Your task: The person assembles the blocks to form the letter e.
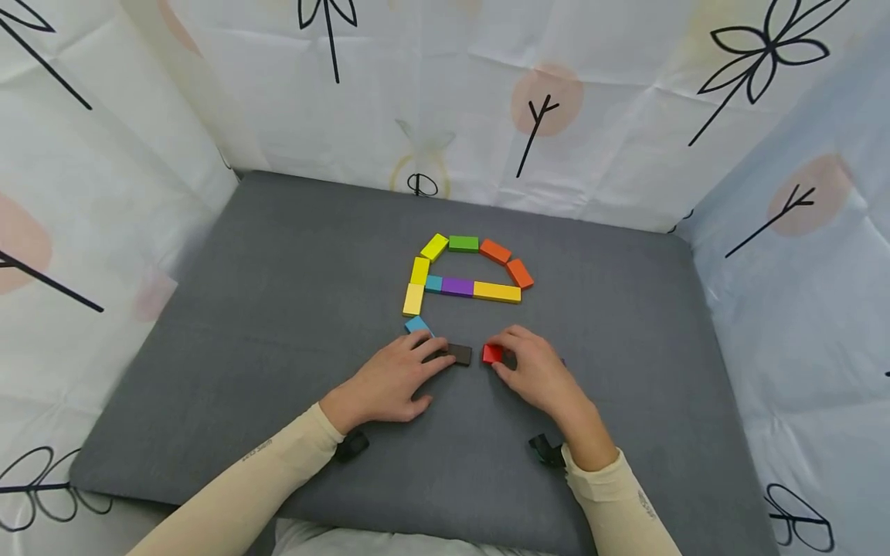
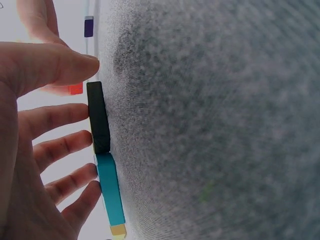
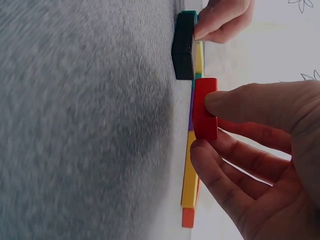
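My right hand [image 1: 538,371] pinches a red block [image 3: 205,108] between thumb and fingers, just right of a black block [image 1: 460,354] on the grey table. The left hand [image 1: 389,382] rests its fingertips along the black block and a light blue block [image 2: 110,187], fingers extended and thumb held apart. In the left wrist view those two blocks meet end to end. The blue one slants up toward a pale yellow block [image 1: 413,300]. Part of the black block lies hidden under the left fingers in the head view.
Above the hands, yellow [image 1: 420,270], green [image 1: 463,244] and orange [image 1: 495,251] blocks form a curve. A teal [image 1: 433,284], purple [image 1: 457,286] and golden block [image 1: 497,292] make a row beneath it. A dark purple block [image 2: 89,26] lies beyond the right hand. Patterned cloth [image 1: 473,116] surrounds the table.
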Demonstrator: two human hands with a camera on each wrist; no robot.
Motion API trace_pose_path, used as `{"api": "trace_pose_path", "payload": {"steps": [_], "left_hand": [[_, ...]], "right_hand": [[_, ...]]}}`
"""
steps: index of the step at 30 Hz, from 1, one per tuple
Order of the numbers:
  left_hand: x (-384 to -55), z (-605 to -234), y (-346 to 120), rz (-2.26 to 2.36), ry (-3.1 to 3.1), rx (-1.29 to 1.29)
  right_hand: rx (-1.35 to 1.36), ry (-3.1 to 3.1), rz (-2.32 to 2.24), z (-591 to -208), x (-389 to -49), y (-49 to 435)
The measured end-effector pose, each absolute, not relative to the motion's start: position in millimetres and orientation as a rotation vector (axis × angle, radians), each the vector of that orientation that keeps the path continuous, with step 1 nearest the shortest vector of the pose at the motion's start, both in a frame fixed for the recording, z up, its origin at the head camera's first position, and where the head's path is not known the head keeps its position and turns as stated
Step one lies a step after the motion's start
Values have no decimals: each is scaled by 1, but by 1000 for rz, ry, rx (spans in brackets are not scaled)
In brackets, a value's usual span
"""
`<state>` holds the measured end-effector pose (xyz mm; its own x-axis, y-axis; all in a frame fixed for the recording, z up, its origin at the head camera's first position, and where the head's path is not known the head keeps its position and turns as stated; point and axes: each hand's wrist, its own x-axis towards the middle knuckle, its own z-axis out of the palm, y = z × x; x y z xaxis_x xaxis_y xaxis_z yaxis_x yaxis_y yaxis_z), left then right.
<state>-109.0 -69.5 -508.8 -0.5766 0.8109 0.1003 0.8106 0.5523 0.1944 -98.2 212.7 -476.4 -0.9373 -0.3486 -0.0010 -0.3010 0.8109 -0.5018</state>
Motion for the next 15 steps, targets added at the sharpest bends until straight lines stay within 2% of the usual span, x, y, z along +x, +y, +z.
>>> {"api": "trace_pose_path", "payload": {"steps": [15], "left_hand": [[-109,-506,-69,362,2760,1439]], "right_hand": [[-564,2857,-766,-485,-103,200]]}}
